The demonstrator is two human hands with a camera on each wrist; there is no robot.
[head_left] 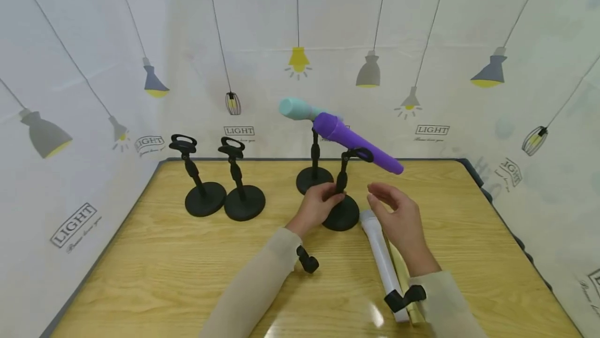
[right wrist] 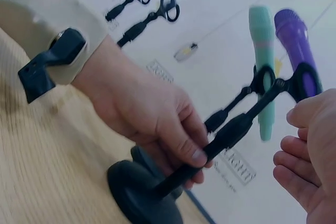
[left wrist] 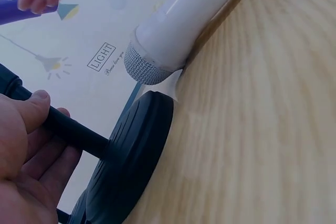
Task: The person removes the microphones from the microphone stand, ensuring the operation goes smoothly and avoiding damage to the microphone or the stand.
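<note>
My left hand pinches the pole of a black desktop microphone stand just above its round base. A purple microphone lies slanted in that stand's clip, its head up to the left. Below the microphone's tail end, my right hand is held in the air with fingers loosely bent and nothing in them. In the right wrist view, the right hand's thumb appears close to the clip. Behind, a teal microphone rests in another black stand.
On the wooden table, a white microphone with a silver mesh head lies beside a gold microphone, partly under the right forearm. Two more black stands, a left one and a right one, have bare clips. A lamp-printed backdrop surrounds the table.
</note>
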